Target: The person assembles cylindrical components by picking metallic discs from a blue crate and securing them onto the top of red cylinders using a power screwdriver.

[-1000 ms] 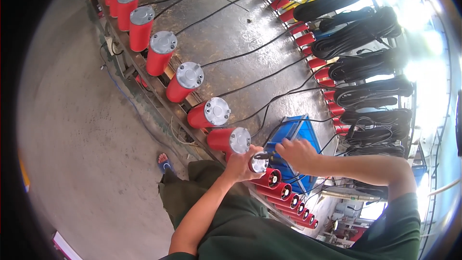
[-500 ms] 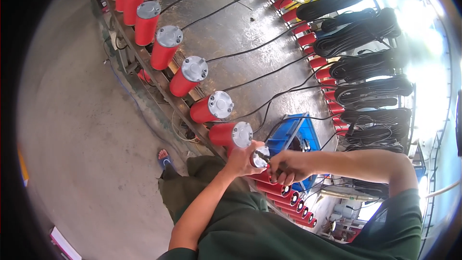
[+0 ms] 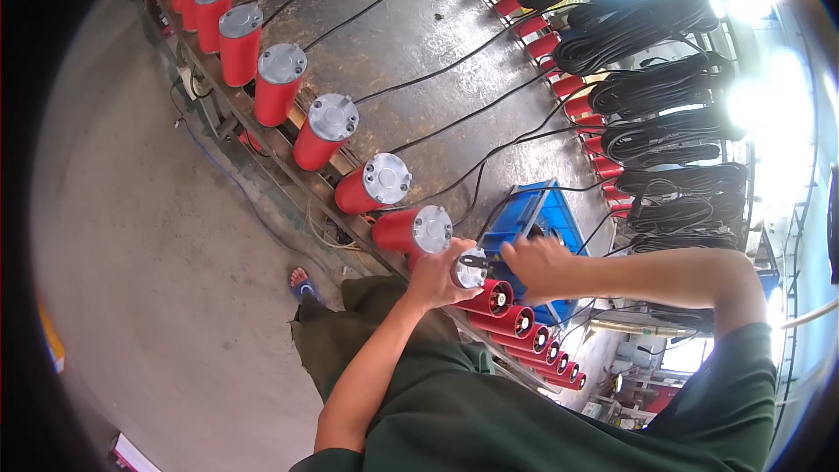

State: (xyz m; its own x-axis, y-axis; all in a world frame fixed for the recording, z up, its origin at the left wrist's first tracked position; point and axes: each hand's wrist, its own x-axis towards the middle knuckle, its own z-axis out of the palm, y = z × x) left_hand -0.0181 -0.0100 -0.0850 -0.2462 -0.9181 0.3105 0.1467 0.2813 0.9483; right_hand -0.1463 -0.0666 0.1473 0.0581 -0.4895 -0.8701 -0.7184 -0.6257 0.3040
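Observation:
My left hand (image 3: 430, 280) is closed around the top of a red cylinder whose round silver end cap (image 3: 470, 269) faces up toward me. Across that cap lies the dark nose of a pliers-like tool (image 3: 474, 262). At the tool's other end is my right hand (image 3: 546, 269), smeared by motion, its thumb raised and its fingers around the handle side. The handle itself is mostly hidden. Close by stands another capped red cylinder (image 3: 406, 229). On the other side an uncapped red cylinder (image 3: 485, 297) shows its inner parts.
Capped red cylinders (image 3: 275, 92) line the metal bench's (image 3: 393, 61) left edge. A blue crate (image 3: 559, 210) sits beyond my right hand. Black cables cross the bench to coiled black cable bundles (image 3: 664, 87). A foot in a blue sandal (image 3: 306, 287) rests on the floor.
My right hand has shifted slightly up and right, its thumb lifting. The tool's dark nose now lies flatter across the cap. The view has shifted a little; my left hand keeps its grip.

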